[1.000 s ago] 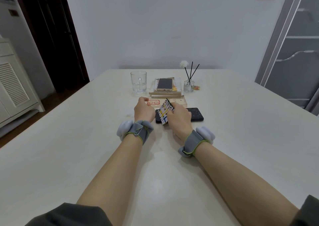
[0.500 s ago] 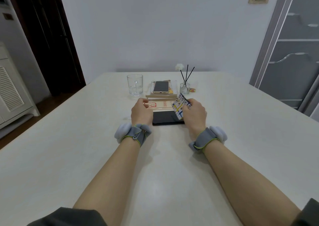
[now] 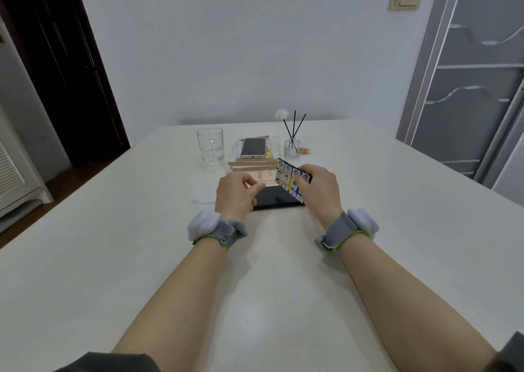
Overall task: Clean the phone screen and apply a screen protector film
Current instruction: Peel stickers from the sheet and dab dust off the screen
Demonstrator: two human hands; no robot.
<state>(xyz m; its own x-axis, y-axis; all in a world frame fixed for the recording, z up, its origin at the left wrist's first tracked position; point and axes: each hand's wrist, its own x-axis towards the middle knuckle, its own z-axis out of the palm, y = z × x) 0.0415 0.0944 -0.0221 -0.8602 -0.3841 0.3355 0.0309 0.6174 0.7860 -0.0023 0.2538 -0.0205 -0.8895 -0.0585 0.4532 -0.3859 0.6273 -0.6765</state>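
A black phone (image 3: 276,198) lies flat on the white table (image 3: 397,229), screen up, between my hands. My right hand (image 3: 319,190) grips a printed card (image 3: 289,180) with small pictures on it. The card stands tilted, its lower edge on the phone's right end. My left hand (image 3: 236,194) sits at the phone's left end with fingers curled onto it, covering that end. Any film on the screen is too faint to make out.
Just behind the phone lies a flat cardboard package (image 3: 261,174). Farther back are a drinking glass (image 3: 210,146), a gold phone (image 3: 253,148) on a stack, and a reed diffuser (image 3: 292,147). A white wipe (image 3: 204,194) lies left of my left hand.
My right hand has slid the card rightward across the phone, from its left part to its right end. My left hand has reached forward onto the phone's left end.
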